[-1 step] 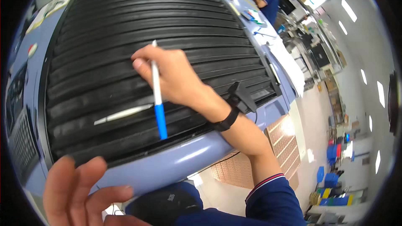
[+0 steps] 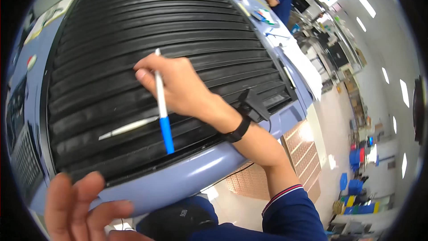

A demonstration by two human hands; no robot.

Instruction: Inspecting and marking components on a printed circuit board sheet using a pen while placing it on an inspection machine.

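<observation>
My right hand (image 2: 180, 85) is closed around a slim white pen-like tool with a blue end (image 2: 161, 96), over the black slatted bed (image 2: 111, 31). The tool's white tip points away from me and its blue end lies toward the near rim. Beside it on the slats lies a slender white tapered stick (image 2: 127, 128); its right end meets the tool in this view. At the lower left my left hand (image 2: 84, 209) is raised near the rim, its fingers apart and holding nothing. Those fingers are slightly blurred.
The bed has a blue-grey rim (image 2: 187, 174). Beyond my right wrist sits a black angular block (image 2: 255, 105). A keyboard (image 2: 27, 156) stands at the left, white sheets (image 2: 303, 64) lie on the right rim, and a person (image 2: 281, 2) is at the far right.
The whole view has shifted slightly. My right hand and the tool appear a little farther left, with the tool tilted somewhat more. Both hands keep the same pose.
</observation>
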